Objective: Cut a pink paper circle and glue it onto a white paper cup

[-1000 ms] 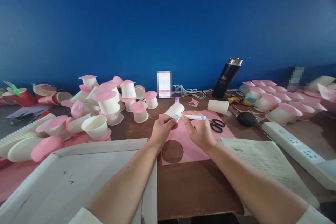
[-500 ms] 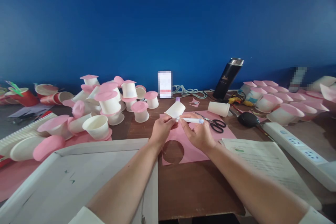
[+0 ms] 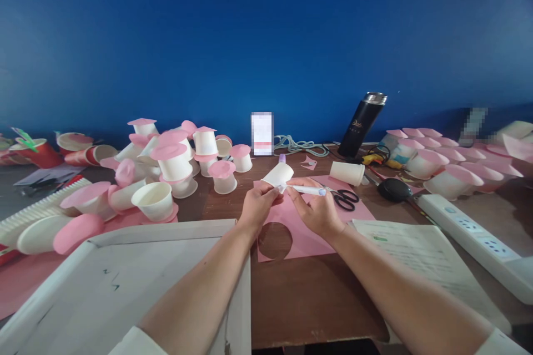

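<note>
My left hand is closed on a tilted white paper cup, gripping it near its lower edge. In my right hand lies a slim white tube with a pale purple end, which looks like a glue stick. Its tip meets the cup's edge beside my left fingertips; the exact contact is hidden. Under both hands is a sheet of pink paper with a round hole cut in it. Black-handled scissors rest on that sheet, right of my right hand. Just behind the cup, a small purple cap shows.
White cups with pink paper discs crowd the left; more stand at right. A lone cup lies on its side. Also around are a black flask, a power strip, a notebook and a white box lid.
My right hand and the glue stick have shifted slightly to the right along the cup's edge. The left hand keeps its hold, and the cup has barely moved.
</note>
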`<state>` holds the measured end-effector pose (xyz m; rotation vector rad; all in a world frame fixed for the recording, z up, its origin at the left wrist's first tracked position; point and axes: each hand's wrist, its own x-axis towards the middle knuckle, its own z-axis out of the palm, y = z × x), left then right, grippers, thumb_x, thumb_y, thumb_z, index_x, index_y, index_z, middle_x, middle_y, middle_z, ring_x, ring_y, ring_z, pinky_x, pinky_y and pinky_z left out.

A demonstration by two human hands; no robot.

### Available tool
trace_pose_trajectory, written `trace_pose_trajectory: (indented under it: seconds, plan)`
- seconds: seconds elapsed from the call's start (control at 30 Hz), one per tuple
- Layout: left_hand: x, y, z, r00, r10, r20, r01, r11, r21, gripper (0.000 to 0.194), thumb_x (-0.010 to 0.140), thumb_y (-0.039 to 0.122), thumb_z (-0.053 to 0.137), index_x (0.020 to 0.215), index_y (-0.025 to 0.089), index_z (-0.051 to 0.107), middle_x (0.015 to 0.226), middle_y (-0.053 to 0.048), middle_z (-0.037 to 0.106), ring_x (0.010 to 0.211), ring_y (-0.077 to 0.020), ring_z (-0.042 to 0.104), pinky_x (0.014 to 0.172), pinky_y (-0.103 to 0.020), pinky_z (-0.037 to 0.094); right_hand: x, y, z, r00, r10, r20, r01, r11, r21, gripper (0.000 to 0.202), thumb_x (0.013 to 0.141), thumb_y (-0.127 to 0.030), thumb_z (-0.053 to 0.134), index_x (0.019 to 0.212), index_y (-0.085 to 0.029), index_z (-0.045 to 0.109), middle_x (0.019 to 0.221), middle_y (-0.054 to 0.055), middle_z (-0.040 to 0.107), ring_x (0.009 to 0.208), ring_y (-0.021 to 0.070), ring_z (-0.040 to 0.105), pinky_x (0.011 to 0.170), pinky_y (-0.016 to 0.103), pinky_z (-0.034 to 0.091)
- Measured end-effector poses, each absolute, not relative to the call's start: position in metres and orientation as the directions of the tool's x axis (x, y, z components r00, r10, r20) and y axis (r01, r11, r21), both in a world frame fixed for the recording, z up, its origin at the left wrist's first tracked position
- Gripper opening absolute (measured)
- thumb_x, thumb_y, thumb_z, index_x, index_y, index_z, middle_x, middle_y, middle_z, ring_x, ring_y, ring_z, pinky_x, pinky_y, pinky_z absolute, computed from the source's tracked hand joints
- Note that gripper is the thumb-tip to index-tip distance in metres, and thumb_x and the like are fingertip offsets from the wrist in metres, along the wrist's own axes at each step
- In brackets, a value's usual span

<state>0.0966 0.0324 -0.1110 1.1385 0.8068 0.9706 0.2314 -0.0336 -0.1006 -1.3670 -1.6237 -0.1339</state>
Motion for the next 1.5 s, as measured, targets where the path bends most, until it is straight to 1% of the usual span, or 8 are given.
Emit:
trace_pose_trajectory:
  seconds: [0.1, 0.2, 0.4, 0.57, 0.73, 0.97, 1.23, 1.5]
  plan:
    - [0.0969, 0.0320, -0.1107, 0.372, 0.927, -0.037, -0.216, 0.126, 0.968, 0.017, 0.065, 0.029, 0.071, 0.061, 0.013, 0.066, 0.064, -0.002, 0.063, 0.066, -0.0129, 0.061, 0.076, -0.029, 0.052, 0.2305, -0.0341, -0.1006, 0.079, 0.676, 0.732, 0.808, 0.387, -0.444, 0.011, 0.087, -0.024, 0.054, 0.093, -0.021, 0.063, 0.093, 0.007, 0.071, 0.087, 0.0228, 0.066, 0.079, 0.037, 0.051]
    - [0.0972, 0.0321, -0.1121, 0.376, 0.926, -0.035, -0.214, 0.124, 0.969, 0.016, 0.066, 0.028, 0.071, 0.063, 0.013, 0.067, 0.066, -0.003, 0.064, 0.068, -0.0135, 0.062, 0.077, -0.030, 0.052, 0.2307, -0.0339, -0.1007, 0.121, 0.660, 0.742, 0.814, 0.361, -0.454, 0.013, 0.088, -0.023, 0.052, 0.096, -0.020, 0.063, 0.096, 0.008, 0.070, 0.089, 0.0233, 0.065, 0.080, 0.038, 0.050]
    - [0.0976, 0.0344, -0.1149, 0.382, 0.923, -0.049, -0.230, 0.146, 0.962, 0.019, 0.065, 0.030, 0.072, 0.060, 0.013, 0.064, 0.064, -0.003, 0.063, 0.066, -0.0128, 0.061, 0.075, -0.030, 0.052, 0.2312, -0.0342, -0.1020, 0.049, 0.713, 0.699, 0.805, 0.386, -0.450, 0.011, 0.088, -0.024, 0.055, 0.093, -0.021, 0.064, 0.092, 0.005, 0.071, 0.086, 0.0219, 0.065, 0.080, 0.037, 0.049]
    - [0.0980, 0.0346, -0.1174, 0.382, 0.922, -0.070, -0.242, 0.173, 0.955, 0.018, 0.066, 0.029, 0.073, 0.065, 0.012, 0.066, 0.065, -0.003, 0.063, 0.067, -0.0133, 0.063, 0.076, -0.030, 0.053, 0.2339, -0.0337, -0.1000, 0.157, 0.690, 0.707, 0.772, 0.361, -0.523, 0.013, 0.089, -0.026, 0.053, 0.097, -0.020, 0.062, 0.095, 0.007, 0.069, 0.087, 0.0221, 0.064, 0.079, 0.035, 0.049]
    - [0.0978, 0.0352, -0.1202, 0.379, 0.921, -0.094, -0.287, 0.213, 0.934, 0.019, 0.065, 0.029, 0.074, 0.066, 0.012, 0.065, 0.065, -0.003, 0.063, 0.066, -0.0129, 0.063, 0.077, -0.030, 0.053, 0.2368, -0.0324, -0.0986, 0.232, 0.697, 0.678, 0.751, 0.315, -0.581, 0.014, 0.089, -0.029, 0.054, 0.096, -0.020, 0.063, 0.092, 0.005, 0.069, 0.082, 0.0198, 0.064, 0.077, 0.033, 0.049]
    - [0.0987, 0.0354, -0.1179, 0.383, 0.917, -0.113, -0.303, 0.240, 0.922, 0.018, 0.066, 0.027, 0.074, 0.066, 0.011, 0.065, 0.065, -0.003, 0.063, 0.065, -0.0121, 0.063, 0.075, -0.028, 0.053, 0.2363, -0.0323, -0.1000, 0.241, 0.695, 0.677, 0.753, 0.306, -0.582, 0.014, 0.088, -0.029, 0.055, 0.095, -0.020, 0.063, 0.090, 0.004, 0.069, 0.077, 0.0189, 0.063, 0.076, 0.033, 0.049]
    - [0.0976, 0.0356, -0.1191, 0.381, 0.918, -0.113, -0.310, 0.242, 0.919, 0.019, 0.065, 0.027, 0.075, 0.066, 0.011, 0.065, 0.064, -0.003, 0.064, 0.065, -0.0123, 0.063, 0.075, -0.028, 0.053, 0.2344, -0.0332, -0.1012, 0.204, 0.695, 0.689, 0.756, 0.335, -0.562, 0.011, 0.088, -0.027, 0.055, 0.095, -0.021, 0.062, 0.095, 0.005, 0.069, 0.090, 0.0216, 0.064, 0.080, 0.035, 0.049]
    - [0.0985, 0.0347, -0.1144, 0.388, 0.916, -0.100, -0.321, 0.236, 0.917, 0.019, 0.064, 0.027, 0.075, 0.063, 0.011, 0.064, 0.063, -0.002, 0.062, 0.065, -0.0123, 0.062, 0.072, -0.028, 0.054, 0.2342, -0.0319, -0.1027, 0.169, 0.697, 0.697, 0.779, 0.339, -0.528, 0.013, 0.088, -0.025, 0.054, 0.096, -0.020, 0.062, 0.098, 0.008, 0.069, 0.088, 0.0229, 0.064, 0.080, 0.038, 0.050]
